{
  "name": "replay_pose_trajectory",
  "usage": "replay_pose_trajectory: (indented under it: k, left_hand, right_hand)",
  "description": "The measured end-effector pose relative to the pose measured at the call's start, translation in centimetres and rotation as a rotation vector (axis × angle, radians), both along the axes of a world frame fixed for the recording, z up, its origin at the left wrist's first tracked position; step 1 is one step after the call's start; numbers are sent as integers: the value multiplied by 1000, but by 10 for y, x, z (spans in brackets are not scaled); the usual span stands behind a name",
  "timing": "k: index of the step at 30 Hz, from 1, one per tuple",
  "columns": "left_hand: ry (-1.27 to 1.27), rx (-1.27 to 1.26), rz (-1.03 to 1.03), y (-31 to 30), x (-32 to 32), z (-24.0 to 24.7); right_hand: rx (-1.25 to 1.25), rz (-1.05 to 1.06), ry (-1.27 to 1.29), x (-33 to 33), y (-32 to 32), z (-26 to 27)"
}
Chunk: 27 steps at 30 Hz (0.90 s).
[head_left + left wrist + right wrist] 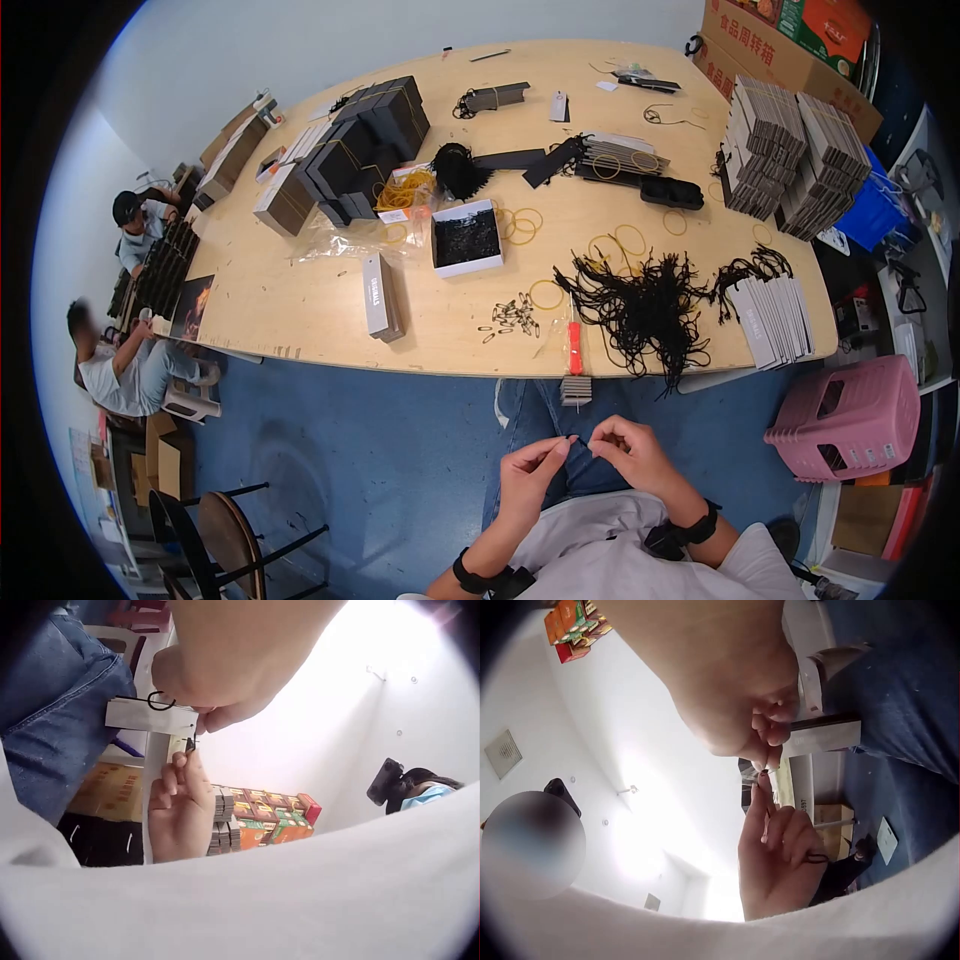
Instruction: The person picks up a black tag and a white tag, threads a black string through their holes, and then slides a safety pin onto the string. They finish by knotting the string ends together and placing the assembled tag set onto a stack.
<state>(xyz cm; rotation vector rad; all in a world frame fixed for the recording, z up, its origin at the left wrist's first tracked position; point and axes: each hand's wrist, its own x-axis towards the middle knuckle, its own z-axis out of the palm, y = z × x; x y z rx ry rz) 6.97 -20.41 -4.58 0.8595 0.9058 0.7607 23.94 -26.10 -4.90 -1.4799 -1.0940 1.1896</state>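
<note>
In front of my lap, my left hand and right hand meet fingertip to fingertip. My left hand pinches a black cord, whose loop hangs out from under its fingers. Thumb and forefinger of my right hand pinch a small black pin-like piece, close to the left fingertips; its exact kind I cannot tell. Past my hands, a banded stack of tags stands at the table's front edge, below a red-handled tool.
On the table lie loose dark pins, a pile of black cords, corded white tags, a white box of small black pieces and yellow rubber bands. Two people sit at left. A pink stool stands at right.
</note>
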Motion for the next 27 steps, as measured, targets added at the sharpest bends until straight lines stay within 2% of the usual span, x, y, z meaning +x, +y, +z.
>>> replay_pose_trajectory:
  k: [2, 5, 9, 11, 12, 14, 15, 16, 17, 19, 21, 23, 26, 27]
  left_hand:
    - [45, 49, 30, -5, 3, -8]
    - [374, 474, 1, -9, 2, -10]
    - [486, 615, -79, -12, 2, -8]
    - [385, 464, -88, -12, 4, -12]
    - [383, 464, -89, -12, 3, -15]
    - [292, 253, -176, -10, 1, -23]
    - [292, 254, -176, -8, 0, -26]
    - [180, 168, -188, -6, 0, -28]
    - [68, 81, -199, -5, 0, -29]
    - [-10, 15, -182, -4, 2, -22]
    - [-87, -51, -164, -2, 1, -19]
    - [-247, -244, -248, 2, -6, -17]
    - [-351, -335, -287, 4, -10, -20]
    - [-350, -336, -287, 4, -11, -20]
  right_hand:
    - [15, 21, -51, -1, 1, 5]
    - [23, 38, -87, 0, 3, 7]
    - [205, 92, -289, 7, 9, 9]
    - [283, 128, -366, 11, 12, 10]
    - [289, 135, -324, 12, 13, 9]
    - [295, 141, -281, 13, 14, 10]
    - [162, 143, -147, 13, 13, 13]
    - [28, 144, -13, 13, 13, 14]
    - [28, 143, -13, 13, 13, 13]
    - [-32, 166, 201, 14, 12, 9]
    - [-37, 195, 226, 15, 11, 8]
    - [-40, 223, 251, 14, 10, 8]
    - [26, 249, 185, 10, 8, 15]
    - [55, 250, 80, 7, 7, 21]
